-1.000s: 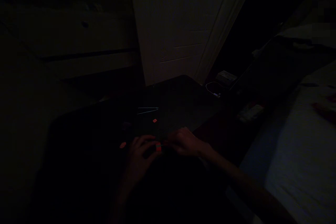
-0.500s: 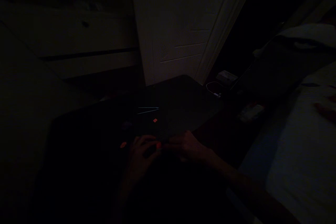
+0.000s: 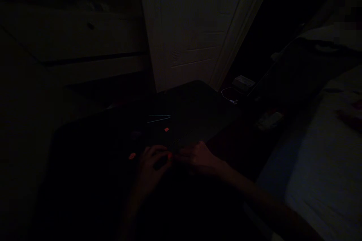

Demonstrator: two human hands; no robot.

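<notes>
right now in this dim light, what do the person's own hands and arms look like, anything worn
The bare five-fingered left hand and right hand show no gloves. The slim, bare right forearm shows no sleeve; the left forearm fades into darkness. Rings can't be ruled out.

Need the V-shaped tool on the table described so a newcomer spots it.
Find the door, top centre; below it in view spreads the dark table. The tool lies there, beyond the left hand and a small orange piece. Two thin, pale strips meeting at the right set it apart from the orange piece, which is short and compact.
</notes>
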